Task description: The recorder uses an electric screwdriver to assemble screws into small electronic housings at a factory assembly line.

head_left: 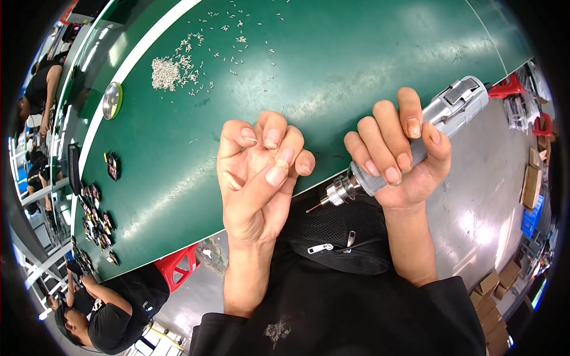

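Observation:
My right hand [404, 148] is wrapped around a grey electric screwdriver [454, 107], palm turned up. Its metal chuck and thin bit point down and to the left, towards the black pouch at my waist. My left hand [259, 178] is raised over the near edge of the green table, palm up. The fingers are curled and the thumb presses against them in a pinch; whatever may be between them is too small to make out. At the far left of the tabletop lies a pile of small silvery screws [166, 73], with more scattered to its right.
A round shallow dish [111, 100] with a green rim sits by the table's white edge. Several small dark parts [95, 216] are heaped at the left end. A red stool [178, 267] and a seated person [110, 311] are at lower left. Cardboard boxes [530, 187] stand at right.

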{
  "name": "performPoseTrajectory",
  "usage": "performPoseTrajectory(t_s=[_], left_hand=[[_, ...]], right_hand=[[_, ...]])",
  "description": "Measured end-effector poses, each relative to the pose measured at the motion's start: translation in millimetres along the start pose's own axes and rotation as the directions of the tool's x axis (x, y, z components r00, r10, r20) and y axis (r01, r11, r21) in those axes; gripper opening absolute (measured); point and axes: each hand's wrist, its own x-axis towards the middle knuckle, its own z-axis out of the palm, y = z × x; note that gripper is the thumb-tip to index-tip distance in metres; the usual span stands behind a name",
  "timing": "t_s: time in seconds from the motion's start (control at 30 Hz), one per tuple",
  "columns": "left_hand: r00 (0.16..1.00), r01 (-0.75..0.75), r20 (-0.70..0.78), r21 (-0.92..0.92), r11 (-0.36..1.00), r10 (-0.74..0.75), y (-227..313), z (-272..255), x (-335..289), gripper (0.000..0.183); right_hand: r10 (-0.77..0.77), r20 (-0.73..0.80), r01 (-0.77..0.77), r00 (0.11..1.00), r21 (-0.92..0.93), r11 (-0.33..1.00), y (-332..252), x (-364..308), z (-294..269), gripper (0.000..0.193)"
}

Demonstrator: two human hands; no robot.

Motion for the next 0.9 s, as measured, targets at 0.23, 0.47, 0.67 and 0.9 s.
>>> performPoseTrajectory(t_s=[0.23, 0.47, 0.67, 0.9], left_hand=[[0.999, 0.024, 0.043, -0.039, 0.999, -0.022, 0.9, 0.0, -0.9, 0.043], [0.999, -0.008, 0.044, -0.054, 0.999, 0.01, -0.4, -4.3, -1.0, 0.041], [0.998, 0.006, 0.064, -0.075, 0.997, -0.001, -1.2, -3.9, -1.2, 0.045], [0.993, 0.034, 0.117, -0.095, 0.995, -0.022, -1.5, -3.8, -1.8, 0.05]], right_hand=[[-0.002, 0.003, 0.002, 1.0, 0.003, 1.0, 0.5, -0.1, 1.2, 0.016], [0.001, 0.007, -0.001, 1.0, 0.002, 1.0, 1.3, 0.3, 2.9, 0.017], [0.023, -0.06, -0.024, 0.998, -0.016, 1.0, 0.1, 1.2, 7.6, 0.014], [0.017, -0.066, -0.019, 0.998, -0.028, 0.999, -0.6, 1.0, 8.4, 0.014]])
